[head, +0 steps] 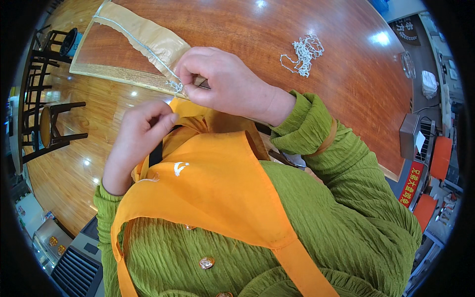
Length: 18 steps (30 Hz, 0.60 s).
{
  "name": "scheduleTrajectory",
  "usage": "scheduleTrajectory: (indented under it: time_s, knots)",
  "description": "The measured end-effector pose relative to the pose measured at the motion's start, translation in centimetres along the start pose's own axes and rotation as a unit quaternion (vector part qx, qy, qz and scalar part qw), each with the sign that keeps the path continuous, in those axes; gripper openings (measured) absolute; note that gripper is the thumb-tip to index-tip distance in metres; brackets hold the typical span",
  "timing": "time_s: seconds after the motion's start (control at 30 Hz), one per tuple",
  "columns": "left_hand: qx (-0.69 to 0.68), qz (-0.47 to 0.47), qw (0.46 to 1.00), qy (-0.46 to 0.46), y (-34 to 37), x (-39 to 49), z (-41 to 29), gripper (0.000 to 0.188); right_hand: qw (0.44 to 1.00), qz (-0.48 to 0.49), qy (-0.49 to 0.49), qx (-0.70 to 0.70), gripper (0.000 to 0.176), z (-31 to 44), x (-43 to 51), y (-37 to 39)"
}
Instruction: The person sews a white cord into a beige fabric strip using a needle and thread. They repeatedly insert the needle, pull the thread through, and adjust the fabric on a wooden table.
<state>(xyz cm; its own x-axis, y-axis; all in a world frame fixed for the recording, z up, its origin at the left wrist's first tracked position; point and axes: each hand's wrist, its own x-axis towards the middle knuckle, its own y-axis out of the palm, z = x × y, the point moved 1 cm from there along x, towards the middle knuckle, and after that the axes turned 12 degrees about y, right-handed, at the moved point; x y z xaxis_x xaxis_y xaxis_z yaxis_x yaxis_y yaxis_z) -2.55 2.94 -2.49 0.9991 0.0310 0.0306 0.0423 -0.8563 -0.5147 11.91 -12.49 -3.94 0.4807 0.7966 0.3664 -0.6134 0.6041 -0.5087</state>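
A flattened brown paper bag [148,31] lies along the left end of the table, with a pale blue-white thread [135,37] running down its long edge. At the near corner of the bag, my right hand [226,80] pinches the thread end between thumb and forefinger. A loose tuft of white thread [174,86] hangs beside those fingertips. My left hand [139,130] is just below and left, past the table edge, its fingers curled and thumb against the forefinger. Whether a strand is between them cannot be seen. A tangled heap of white thread [306,54] lies farther right on the table.
The wooden table [237,26] has a pale edge strip facing me. An orange apron [207,178] covers my front, over green sleeves. Dark stools [55,126] and a bin [70,42] stand on the floor at left. A glass ashtray [407,65] sits near the right rim.
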Motion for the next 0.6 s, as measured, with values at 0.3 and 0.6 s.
scheduleTrajectory:
  time_s: [0.3,0.6]
  knots:
    - [0.169,-0.172,0.956,0.170,-0.1,1.7,-2.4,0.008,1.000,-0.004,-0.005,0.005,0.013,0.1,0.1,0.1]
    - [0.171,-0.138,0.960,0.176,1.1,2.8,-2.5,0.010,1.000,-0.003,0.008,0.003,0.014,0.0,0.0,0.1]
